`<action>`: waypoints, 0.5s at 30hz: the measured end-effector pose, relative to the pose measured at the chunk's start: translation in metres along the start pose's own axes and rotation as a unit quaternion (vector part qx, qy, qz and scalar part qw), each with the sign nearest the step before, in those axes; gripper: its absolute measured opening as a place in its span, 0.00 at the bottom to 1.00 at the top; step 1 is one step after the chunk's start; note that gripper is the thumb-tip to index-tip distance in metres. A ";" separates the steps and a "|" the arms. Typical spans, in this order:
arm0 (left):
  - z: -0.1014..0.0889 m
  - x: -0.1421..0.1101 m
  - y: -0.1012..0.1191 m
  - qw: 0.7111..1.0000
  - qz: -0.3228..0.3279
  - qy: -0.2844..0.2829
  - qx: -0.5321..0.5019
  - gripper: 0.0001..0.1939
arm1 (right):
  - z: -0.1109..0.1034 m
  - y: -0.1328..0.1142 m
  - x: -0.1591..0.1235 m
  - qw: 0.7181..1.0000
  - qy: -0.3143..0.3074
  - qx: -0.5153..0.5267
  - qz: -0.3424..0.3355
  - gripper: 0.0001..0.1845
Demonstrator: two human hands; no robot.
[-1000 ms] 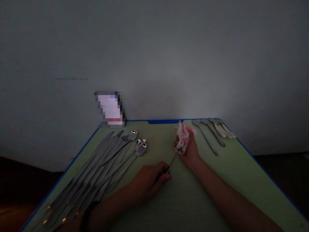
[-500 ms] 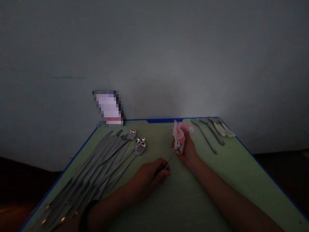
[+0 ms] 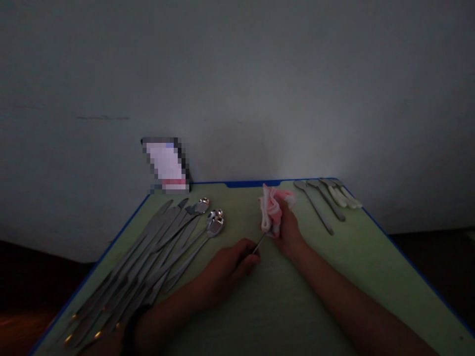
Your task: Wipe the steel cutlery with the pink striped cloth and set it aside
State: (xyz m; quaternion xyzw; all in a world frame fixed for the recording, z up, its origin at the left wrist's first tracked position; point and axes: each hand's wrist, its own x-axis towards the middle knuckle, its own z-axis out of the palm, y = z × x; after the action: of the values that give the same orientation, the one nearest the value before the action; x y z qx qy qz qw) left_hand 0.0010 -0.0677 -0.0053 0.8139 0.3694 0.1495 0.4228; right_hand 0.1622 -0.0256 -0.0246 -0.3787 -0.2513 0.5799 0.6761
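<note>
My left hand [image 3: 237,259] is closed around the end of a thin metal cutlery handle [image 3: 259,243]. The far end of that piece disappears into a crumpled pink-and-white cloth [image 3: 273,210], so its kind is hidden. Wrapped in the fingers of my right hand [image 3: 288,231], the cloth bunches over the metal, a little above the table [image 3: 282,301]. Left of my hands lie several metal table knives [image 3: 139,247] and a few shiny spoons [image 3: 215,226], partly overlapping, some covered by my left forearm.
More spoons [image 3: 315,207] lie at the back right, beside pieces with whitish handles [image 3: 339,197]. A phone with a blurred screen [image 3: 166,165] leans against the wall [image 3: 237,89] at the back left. The table has a blue edge [image 3: 252,184].
The cloth and my right hand have shifted slightly left, and the folds of the cloth have changed. My left hand keeps its hold on the handle, raised a touch in view.
</note>
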 end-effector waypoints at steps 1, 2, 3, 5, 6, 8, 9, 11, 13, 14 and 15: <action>0.000 0.000 0.000 1.000 0.000 0.003 -0.002 0.10 | 0.000 0.000 0.000 1.000 -0.001 0.007 0.002 0.18; 0.000 0.000 0.000 1.000 -0.001 0.005 -0.005 0.10 | 0.001 0.000 -0.001 1.000 -0.001 0.014 0.003 0.17; 0.000 0.000 0.000 1.000 -0.002 0.007 -0.007 0.10 | 0.001 0.000 -0.001 1.000 0.000 0.017 0.004 0.17; 0.000 0.001 -0.001 1.000 -0.005 0.010 -0.008 0.10 | 0.001 0.000 -0.001 1.000 -0.002 0.013 0.000 0.16; 0.000 0.001 -0.001 1.000 -0.007 0.011 -0.007 0.10 | 0.002 0.000 -0.001 1.000 -0.005 0.010 -0.004 0.16; 0.001 0.001 -0.002 1.000 -0.011 0.014 0.001 0.10 | 0.002 0.000 -0.002 1.000 -0.016 0.003 -0.009 0.16; 0.001 0.001 -0.001 1.000 -0.012 0.016 0.006 0.10 | 0.002 0.000 -0.002 1.000 -0.021 -0.001 -0.011 0.16; 0.001 0.001 0.000 1.000 -0.014 0.019 0.014 0.11 | 0.003 0.001 -0.003 1.000 -0.023 -0.009 -0.016 0.17; 0.000 0.000 0.002 1.000 -0.011 0.019 0.015 0.13 | 0.002 0.002 -0.003 0.999 -0.022 -0.019 -0.021 0.18; 0.000 -0.001 0.003 1.000 -0.008 0.019 0.014 0.13 | 0.001 0.002 -0.003 0.999 -0.020 -0.028 -0.025 0.19; 0.000 -0.001 0.003 1.000 -0.005 0.020 0.012 0.14 | 0.001 0.003 -0.002 0.999 -0.015 -0.040 -0.030 0.20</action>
State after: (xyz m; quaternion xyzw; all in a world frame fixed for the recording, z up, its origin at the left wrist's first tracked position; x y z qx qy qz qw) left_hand 0.0019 -0.0695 -0.0024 0.8142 0.3831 0.1591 0.4062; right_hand 0.1596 -0.0278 -0.0260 -0.3889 -0.2954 0.5546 0.6737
